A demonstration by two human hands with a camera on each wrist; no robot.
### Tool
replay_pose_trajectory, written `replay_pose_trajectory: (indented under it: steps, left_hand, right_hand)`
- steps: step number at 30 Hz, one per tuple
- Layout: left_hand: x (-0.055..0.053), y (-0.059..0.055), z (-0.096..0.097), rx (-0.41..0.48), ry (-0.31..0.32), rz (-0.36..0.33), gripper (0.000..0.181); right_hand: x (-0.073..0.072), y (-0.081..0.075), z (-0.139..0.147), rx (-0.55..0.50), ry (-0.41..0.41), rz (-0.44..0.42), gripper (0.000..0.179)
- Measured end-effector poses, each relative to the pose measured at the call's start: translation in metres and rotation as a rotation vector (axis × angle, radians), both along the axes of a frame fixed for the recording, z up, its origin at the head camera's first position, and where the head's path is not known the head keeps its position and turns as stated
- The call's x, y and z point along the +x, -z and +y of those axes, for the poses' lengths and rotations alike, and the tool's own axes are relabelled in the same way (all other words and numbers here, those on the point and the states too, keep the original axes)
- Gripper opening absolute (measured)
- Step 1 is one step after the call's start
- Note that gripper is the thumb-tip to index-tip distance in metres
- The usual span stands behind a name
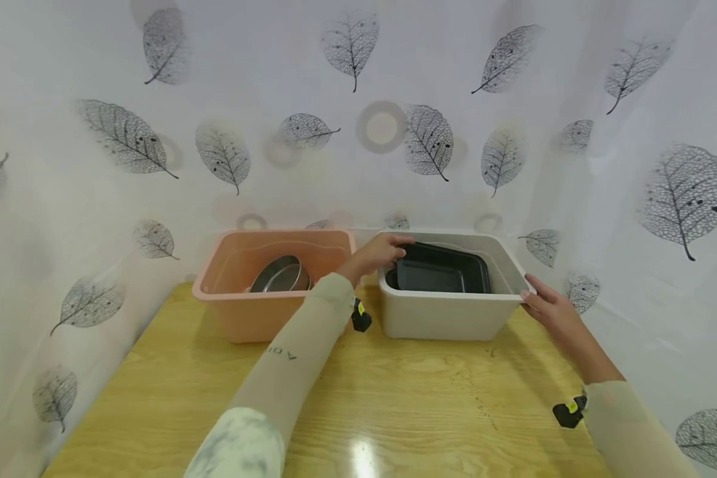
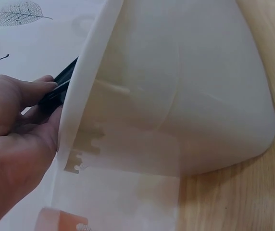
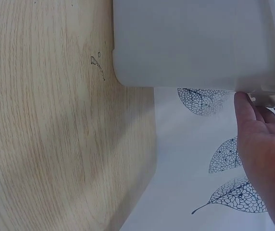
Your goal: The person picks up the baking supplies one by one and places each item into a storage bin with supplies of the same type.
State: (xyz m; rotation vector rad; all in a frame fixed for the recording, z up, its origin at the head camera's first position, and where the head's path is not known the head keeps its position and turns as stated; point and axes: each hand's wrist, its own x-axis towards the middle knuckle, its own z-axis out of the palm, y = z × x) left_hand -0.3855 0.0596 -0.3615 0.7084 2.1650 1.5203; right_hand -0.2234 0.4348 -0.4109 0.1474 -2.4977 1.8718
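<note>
My left hand (image 1: pixel 378 255) reaches over the left rim of the white plastic bin (image 1: pixel 448 320) and pinches the edge of a black rectangular baking pan (image 1: pixel 439 269). That pan sits tilted inside the bin, and a second dark edge shows close to it in the left wrist view, where my left hand (image 2: pixel 17 130) has thumb and fingers about the black rim. On the other side, my right hand (image 1: pixel 552 312) holds the bin's right rim. The right wrist view has the fingers of this hand (image 3: pixel 267 139) under the rim's lip. The bin's floor is hidden.
An orange plastic bin (image 1: pixel 263 317) stands left of the white one, with round metal cake pans (image 1: pixel 283 275) inside. Both bins rest on a wooden table (image 1: pixel 394 398) against a leaf-patterned curtain (image 1: pixel 311 186).
</note>
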Motion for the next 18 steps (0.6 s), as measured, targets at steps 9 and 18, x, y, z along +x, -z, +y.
replay_pose_trajectory:
  steps: [9,18]
  left_hand:
    - [-0.002,-0.001,0.009,-0.029,0.013,-0.014,0.049]
    - [-0.006,0.002,0.02,-0.055,0.018,-0.027,0.047]
  right_hand:
    - [-0.002,0.001,0.0,-0.02,-0.004,0.002,0.074]
    - [-0.002,0.003,0.001,-0.028,0.007,0.009,0.075]
